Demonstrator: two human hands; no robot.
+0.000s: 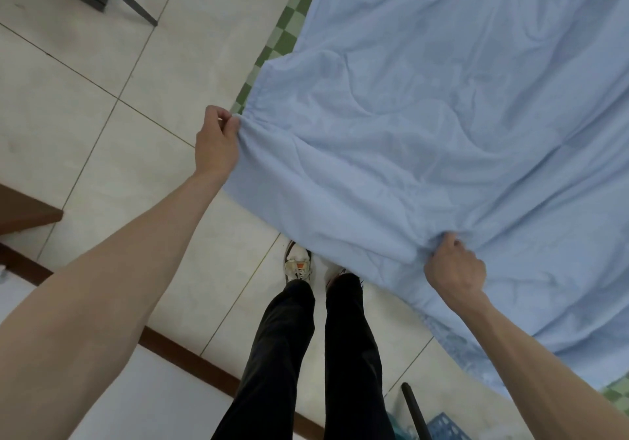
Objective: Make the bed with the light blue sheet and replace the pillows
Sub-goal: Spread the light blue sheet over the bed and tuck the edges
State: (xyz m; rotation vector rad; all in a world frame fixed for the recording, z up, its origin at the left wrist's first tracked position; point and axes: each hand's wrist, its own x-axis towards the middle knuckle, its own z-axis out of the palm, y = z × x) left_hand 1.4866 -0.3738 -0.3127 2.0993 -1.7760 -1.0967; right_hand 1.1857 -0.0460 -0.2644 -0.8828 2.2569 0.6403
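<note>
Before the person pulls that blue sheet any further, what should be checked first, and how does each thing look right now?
1. Left hand grips the light blue sheet at its gathered edge: ok.
2. Right hand holds a bunch of sheet: ok.
3. Sheet lying smooth: not ok, wrinkled.
4. Green checked bedding fully covered: not ok, a strip shows.
5. Shoes clear of the hanging sheet: cannot tell.
6. Pillows within reach: cannot tell, none in view.
</note>
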